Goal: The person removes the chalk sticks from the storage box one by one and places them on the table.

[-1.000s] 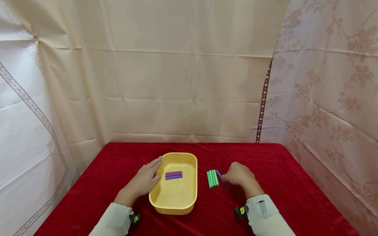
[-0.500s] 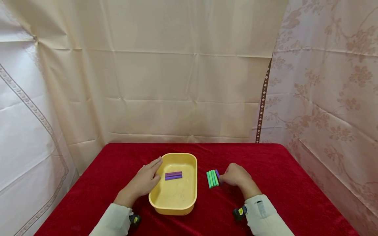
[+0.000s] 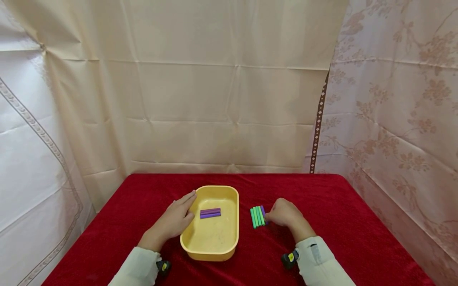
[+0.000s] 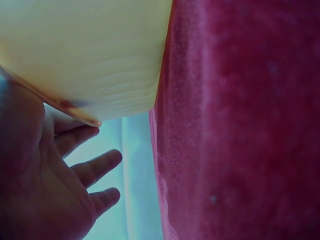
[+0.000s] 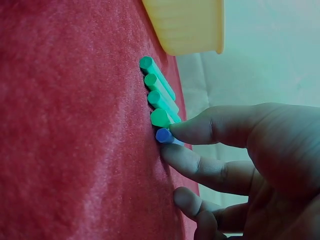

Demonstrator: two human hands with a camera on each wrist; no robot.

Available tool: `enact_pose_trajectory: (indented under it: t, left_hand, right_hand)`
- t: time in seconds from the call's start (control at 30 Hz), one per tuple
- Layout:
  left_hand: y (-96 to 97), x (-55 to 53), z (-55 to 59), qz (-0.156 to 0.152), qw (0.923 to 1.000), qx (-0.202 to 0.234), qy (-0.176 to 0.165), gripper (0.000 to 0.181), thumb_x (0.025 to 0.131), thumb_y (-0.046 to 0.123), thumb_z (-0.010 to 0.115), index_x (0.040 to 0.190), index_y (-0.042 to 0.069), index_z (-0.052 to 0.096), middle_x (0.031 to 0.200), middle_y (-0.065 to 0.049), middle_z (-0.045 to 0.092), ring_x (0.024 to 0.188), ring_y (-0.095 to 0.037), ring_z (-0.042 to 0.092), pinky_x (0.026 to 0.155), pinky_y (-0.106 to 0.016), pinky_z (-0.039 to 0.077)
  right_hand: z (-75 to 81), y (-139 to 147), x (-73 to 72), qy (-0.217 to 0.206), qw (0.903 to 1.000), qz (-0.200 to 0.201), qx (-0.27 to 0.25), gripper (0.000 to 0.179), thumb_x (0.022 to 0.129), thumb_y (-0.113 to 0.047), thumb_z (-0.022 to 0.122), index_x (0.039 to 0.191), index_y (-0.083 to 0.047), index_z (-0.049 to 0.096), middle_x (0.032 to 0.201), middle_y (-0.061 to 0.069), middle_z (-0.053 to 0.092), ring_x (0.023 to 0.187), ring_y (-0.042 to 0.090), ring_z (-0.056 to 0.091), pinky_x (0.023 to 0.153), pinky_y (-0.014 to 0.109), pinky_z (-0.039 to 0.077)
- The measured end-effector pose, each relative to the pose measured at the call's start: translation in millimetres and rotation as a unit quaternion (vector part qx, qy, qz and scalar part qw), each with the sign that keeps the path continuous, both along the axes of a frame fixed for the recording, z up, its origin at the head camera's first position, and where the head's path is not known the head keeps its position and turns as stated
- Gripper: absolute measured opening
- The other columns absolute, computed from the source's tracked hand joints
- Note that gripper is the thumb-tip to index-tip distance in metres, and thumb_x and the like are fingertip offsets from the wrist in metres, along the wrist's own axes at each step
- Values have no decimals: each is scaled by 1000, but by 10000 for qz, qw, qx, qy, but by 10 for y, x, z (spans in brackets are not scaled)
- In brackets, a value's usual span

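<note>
A yellow plastic basin stands on the red cloth, holding a few purple sticks side by side. My left hand rests on its left rim; in the left wrist view several fingers reach past the rim, straight and spread. To the basin's right, several green sticks lie in a row. My right hand pinches a purple crayon-like stick at the row's right end. In the right wrist view thumb and finger hold that stick beside the nearest green one; its far part is hidden.
A red velvet cloth covers the table. Beige curtains hang behind it, with a floral curtain on the right and a white one on the left.
My right hand has moved slightly left with the purple stick, bringing it from a slant beside the green row to lie alongside it. My left hand and the basin stay put.
</note>
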State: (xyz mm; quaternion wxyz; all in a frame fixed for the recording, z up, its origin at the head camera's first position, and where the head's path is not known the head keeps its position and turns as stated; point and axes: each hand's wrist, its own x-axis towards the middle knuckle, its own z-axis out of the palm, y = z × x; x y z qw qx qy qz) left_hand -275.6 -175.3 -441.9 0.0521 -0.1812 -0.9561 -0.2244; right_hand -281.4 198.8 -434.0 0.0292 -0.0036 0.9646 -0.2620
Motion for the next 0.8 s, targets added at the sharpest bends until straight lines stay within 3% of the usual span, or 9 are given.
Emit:
enact_pose_trajectory:
  t: [0.4, 0.63, 0.8]
  left_hand:
    - [0, 9, 16, 56, 10000, -2, -40, 60, 102, 21, 52, 160, 9, 40, 169, -5, 33, 155, -30, 34, 124, -65, 24]
    - [13, 6, 22, 87, 9999, 16, -120, 60, 102, 21, 52, 160, 9, 39, 170, -5, 32, 155, -30, 33, 124, -65, 22]
    - [-3, 23, 18, 37, 10000, 32, -73, 60, 102, 19, 52, 160, 8, 40, 169, -6, 33, 155, -30, 34, 124, -65, 23]
  right_hand:
    - [1, 9, 7, 21, 10000, 48, 12, 47, 75, -26, 77, 40, -22, 47, 45, -12, 30, 51, 11, 28, 46, 26, 22]
    - [53, 29, 11, 37, 10000, -36, -63, 50, 78, -27, 76, 42, -21, 40, 46, -10, 28, 51, 10, 23, 46, 26, 19]
    - [87, 17, 6, 190, 9997, 58, -109, 47, 78, -26, 75, 43, -21, 44, 47, -10, 30, 52, 11, 28, 47, 26, 23]
